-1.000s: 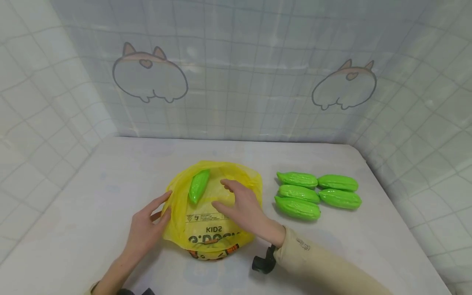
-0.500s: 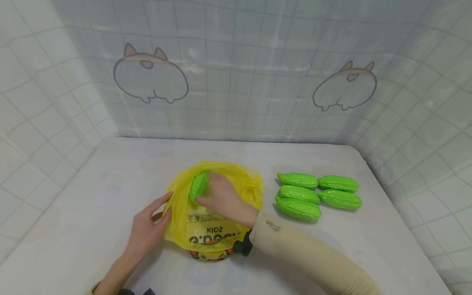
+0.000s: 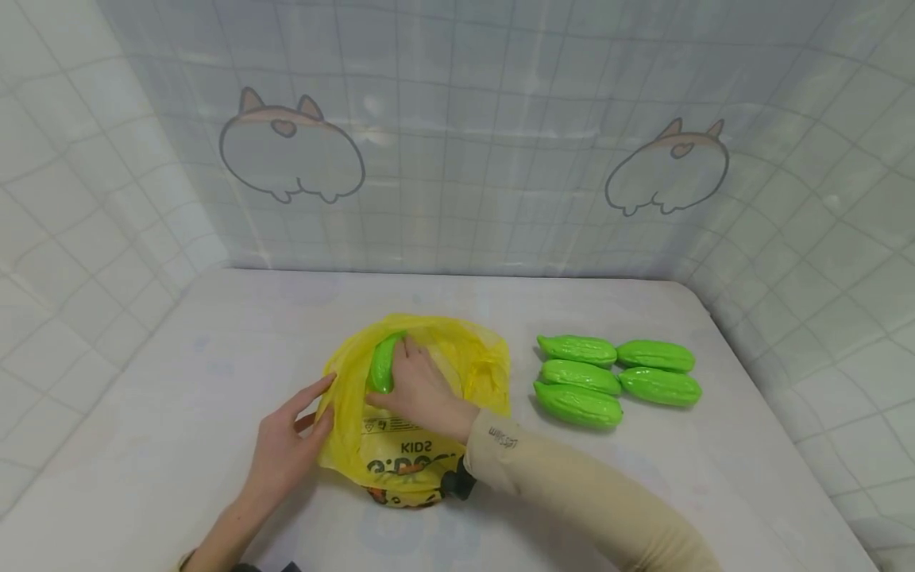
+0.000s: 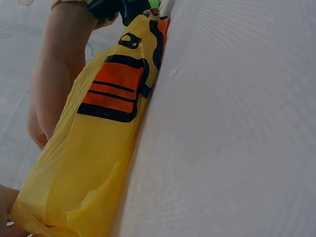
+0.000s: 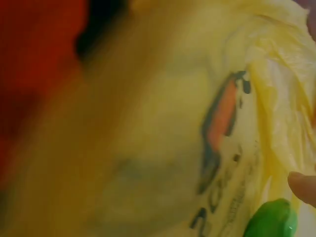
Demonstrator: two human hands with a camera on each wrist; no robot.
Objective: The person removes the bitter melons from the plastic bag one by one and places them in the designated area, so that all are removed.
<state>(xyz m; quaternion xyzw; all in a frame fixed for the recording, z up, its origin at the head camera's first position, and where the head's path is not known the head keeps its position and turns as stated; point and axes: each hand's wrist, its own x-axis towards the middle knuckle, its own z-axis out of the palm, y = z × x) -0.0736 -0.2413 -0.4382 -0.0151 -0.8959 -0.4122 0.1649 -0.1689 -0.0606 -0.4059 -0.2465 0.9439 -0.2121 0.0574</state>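
A yellow plastic bag (image 3: 336, 457) with printed lettering lies mouth-open on the table in the head view. My left hand (image 3: 289, 445) holds its left rim; the left wrist view shows the fingers (image 4: 7, 197) at the bag's edge. Inside the bag, my right hand (image 3: 422, 393) grips a bright green bitter melon (image 3: 383, 364), thumb near the lower end and fingers along the right side. Part of that melon is covered by the hand. In the right wrist view one end of the melon (image 5: 271, 219) shows, against the printed bag wall.
Several more green bitter melons (image 3: 579, 405) lie in two groups on the white table (image 3: 629, 492), right of the bag. Pale tiled-pattern curtains (image 3: 486, 159) with animal drawings enclose the back and sides. A dark wrist camera (image 3: 457, 481) sits by the right cuff, over the bag's front.
My right hand has moved left and deeper into the bag, from apart to gripping the bitter melon, which has turned slightly. The left hand has stayed at the rim.
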